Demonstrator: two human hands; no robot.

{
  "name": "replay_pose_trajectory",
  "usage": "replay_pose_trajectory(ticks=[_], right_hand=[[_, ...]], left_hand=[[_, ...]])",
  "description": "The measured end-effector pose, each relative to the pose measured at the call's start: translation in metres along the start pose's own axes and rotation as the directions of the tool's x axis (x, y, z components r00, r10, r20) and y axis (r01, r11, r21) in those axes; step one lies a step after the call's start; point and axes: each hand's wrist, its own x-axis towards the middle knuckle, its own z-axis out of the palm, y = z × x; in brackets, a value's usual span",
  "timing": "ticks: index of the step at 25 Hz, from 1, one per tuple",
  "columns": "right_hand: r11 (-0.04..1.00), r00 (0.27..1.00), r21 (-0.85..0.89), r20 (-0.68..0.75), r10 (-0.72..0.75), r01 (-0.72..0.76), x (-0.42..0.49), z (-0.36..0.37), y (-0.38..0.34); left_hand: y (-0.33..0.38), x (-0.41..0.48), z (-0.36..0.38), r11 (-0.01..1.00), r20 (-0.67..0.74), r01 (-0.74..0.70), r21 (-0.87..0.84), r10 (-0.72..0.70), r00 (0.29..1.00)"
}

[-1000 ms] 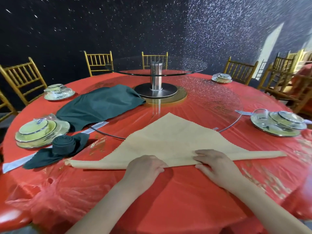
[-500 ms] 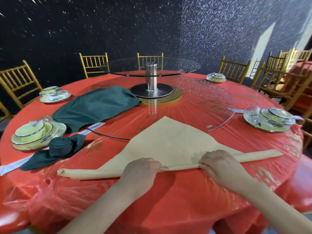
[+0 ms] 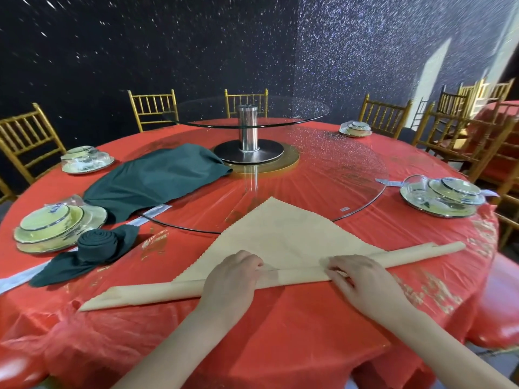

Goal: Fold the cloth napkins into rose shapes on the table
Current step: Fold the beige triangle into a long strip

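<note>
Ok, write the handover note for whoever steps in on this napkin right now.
Left hand: fingers curled over the rolled edge of the beige napkin, near its middle.
Right hand: grips the same roll just to the right.
The napkin lies as a triangle on the red table, near edge rolled into a band, tip towards the glass turntable.
Done: one dark green rose beside the plate stack.
To do: probably roll further, coil into a rose, then fold the flat green napkin.

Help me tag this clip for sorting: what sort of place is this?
Probably a banquet hall or restaurant dining room: a big round table in red cloth, a glass turntable at its centre, and gold banquet chairs around it.
</note>
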Motion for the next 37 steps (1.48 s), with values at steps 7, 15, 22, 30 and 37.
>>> replay_pose_trajectory(ticks=[7, 15, 22, 30, 37], right_hand=[[0.998, 0.977, -0.026, 0.203, 0.06, -0.056, -0.004, -0.003, -0.005], [0.965, 0.925, -0.241, 0.334, 0.183, -0.104, -0.013, -0.015, 0.007], [0.954, 0.884, -0.272, 0.404, 0.235, -0.13, -0.013, -0.026, 0.024], [0.927, 0.847, -0.331, 0.431, 0.312, -0.173, -0.011, -0.041, 0.064], [0.899, 0.809, -0.351, 0.428, 0.403, -0.262, -0.011, -0.053, 0.097]], left_hand=[[0.07, 0.019, 0.035, 0.959, 0.305, -0.28, 0.042, 0.255, 0.918], [0.064, 0.017, 0.054, 0.958, 0.379, -0.261, 0.12, 0.198, 0.904], [0.064, 0.016, 0.05, 0.957, 0.407, -0.267, 0.118, 0.198, 0.892], [0.065, 0.017, 0.049, 0.955, 0.426, -0.268, 0.128, 0.191, 0.884], [0.066, 0.017, 0.049, 0.954, 0.422, -0.272, 0.13, 0.195, 0.885]])
